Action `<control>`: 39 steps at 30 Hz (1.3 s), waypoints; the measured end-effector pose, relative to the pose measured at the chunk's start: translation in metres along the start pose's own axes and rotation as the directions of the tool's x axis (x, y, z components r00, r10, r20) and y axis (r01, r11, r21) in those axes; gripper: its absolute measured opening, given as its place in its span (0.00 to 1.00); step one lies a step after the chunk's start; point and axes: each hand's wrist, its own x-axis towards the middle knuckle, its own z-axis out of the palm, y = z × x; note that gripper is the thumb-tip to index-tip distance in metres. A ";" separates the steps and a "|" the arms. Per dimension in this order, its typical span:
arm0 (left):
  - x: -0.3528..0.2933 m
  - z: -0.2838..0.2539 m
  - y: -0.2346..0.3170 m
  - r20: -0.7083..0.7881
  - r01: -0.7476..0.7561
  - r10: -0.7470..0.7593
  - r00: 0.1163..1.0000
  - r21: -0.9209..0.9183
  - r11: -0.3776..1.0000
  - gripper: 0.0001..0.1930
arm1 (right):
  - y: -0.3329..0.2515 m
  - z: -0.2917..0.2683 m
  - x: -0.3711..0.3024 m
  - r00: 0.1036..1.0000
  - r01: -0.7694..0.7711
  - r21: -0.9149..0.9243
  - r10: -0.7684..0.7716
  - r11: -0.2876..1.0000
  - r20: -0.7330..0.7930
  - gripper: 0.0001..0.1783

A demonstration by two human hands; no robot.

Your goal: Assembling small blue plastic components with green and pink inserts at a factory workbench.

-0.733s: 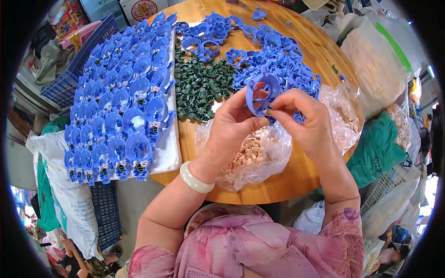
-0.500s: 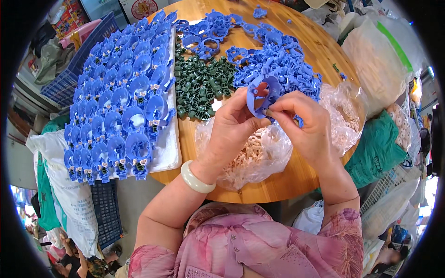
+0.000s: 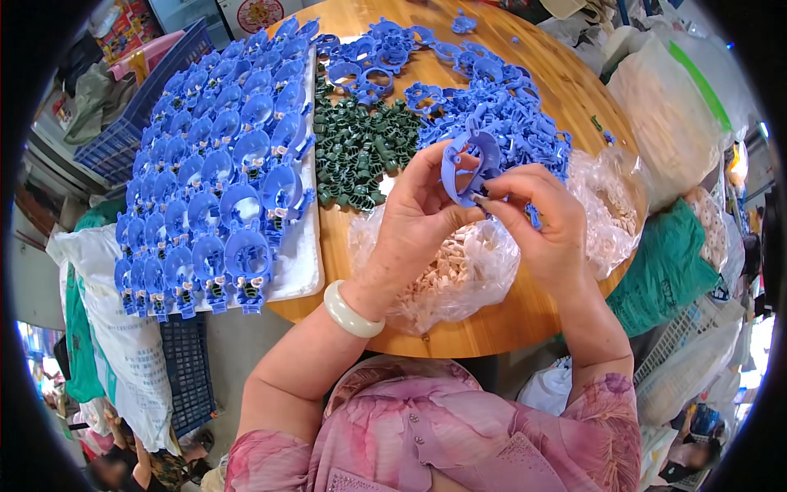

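Above the table I hold a blue plastic ring-shaped part (image 3: 448, 174) in my left hand (image 3: 402, 234), thumb and fingers closed round its near side. My right hand (image 3: 551, 225) is pinched at the ring's lower right edge, its fingertips against it. Whatever small piece sits between those fingertips is mostly hidden. Under both hands lies a clear plastic bag of small peach-coloured parts (image 3: 447, 275). Just beyond are a heap of small blue plastic parts (image 3: 525, 123) and a pile of dark green parts (image 3: 361, 148).
Left on the table, a white foam board (image 3: 307, 271) carries rows of blue assembled pieces (image 3: 217, 168). Loose blue rings (image 3: 377, 79) lie at the back. Another clear bag of peach parts (image 3: 611, 209) lies at right. Blue crates, sacks and a green bag (image 3: 668, 271) surround the round table.
The held blue ring has tilted slightly, and both hands have shifted a little to the right. My right fingers still pinch at its lower edge.
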 end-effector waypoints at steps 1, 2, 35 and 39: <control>-0.001 0.001 0.002 -0.004 -0.002 0.002 1.000 0.002 1.000 0.36 | 0.000 -0.001 0.000 1.000 0.001 0.003 -0.001 1.000 0.003 0.09; -0.002 0.002 0.005 -0.009 0.008 -0.008 1.000 0.000 1.000 0.37 | 0.001 -0.002 0.000 1.000 0.001 -0.017 0.000 1.000 0.024 0.08; 0.002 -0.002 0.001 -0.209 0.255 -0.295 0.932 -0.198 0.947 0.25 | 0.104 -0.132 -0.015 0.911 -0.412 -0.501 0.362 0.761 -0.199 0.10; -0.001 0.002 0.004 -0.114 0.281 -0.321 0.940 -0.271 0.920 0.25 | 0.139 -0.181 -0.034 0.867 -0.389 -0.749 0.489 0.537 -0.099 0.10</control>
